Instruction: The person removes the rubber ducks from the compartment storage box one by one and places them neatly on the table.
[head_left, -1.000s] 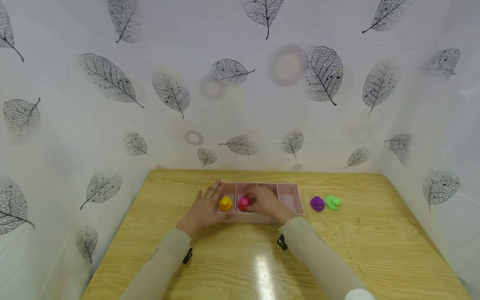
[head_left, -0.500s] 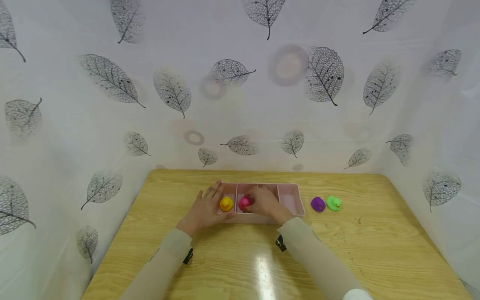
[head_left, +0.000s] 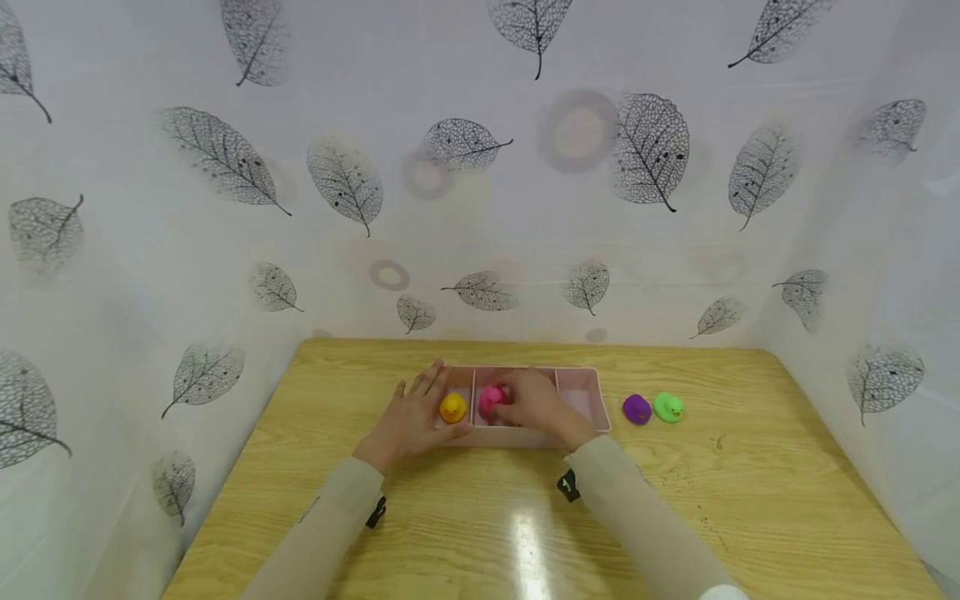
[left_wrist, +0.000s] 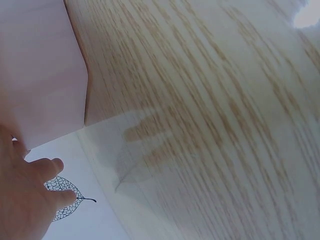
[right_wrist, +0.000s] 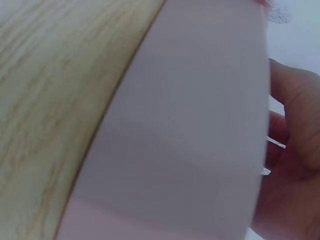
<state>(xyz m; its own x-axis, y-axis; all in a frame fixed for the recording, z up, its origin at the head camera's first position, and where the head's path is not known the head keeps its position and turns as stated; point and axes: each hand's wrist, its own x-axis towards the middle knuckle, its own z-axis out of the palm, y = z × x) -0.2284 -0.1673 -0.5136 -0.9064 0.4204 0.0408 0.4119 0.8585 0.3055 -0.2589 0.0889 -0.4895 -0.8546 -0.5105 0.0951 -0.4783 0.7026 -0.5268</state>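
Note:
In the head view a pink divided box point(head_left: 581, 392) lies on the table. Its leftmost compartment holds a yellow rubber duck point(head_left: 452, 408). My left hand point(head_left: 408, 421) lies at the box's left end, thumb along the front rim and fingers spread fairly straight. My right hand point(head_left: 536, 404) reaches over the box and pinches a pink rubber duck point(head_left: 491, 402) in the second compartment, partly covering it. In the left wrist view the fingers point(left_wrist: 50, 169) show past the box wall point(left_wrist: 42, 75); in the right wrist view the front wall point(right_wrist: 175, 120) hides the fingertips and duck.
Right of the box, a purple rubber duck point(head_left: 637, 409) and a green rubber duck point(head_left: 667, 407) stand close together on the wooden table point(head_left: 465, 517). A white leaf-printed sheet point(head_left: 480, 217) hangs behind and at both sides.
The pink duck has turned and shifted slightly right under my right hand, within its compartment. My left hand has stayed put.

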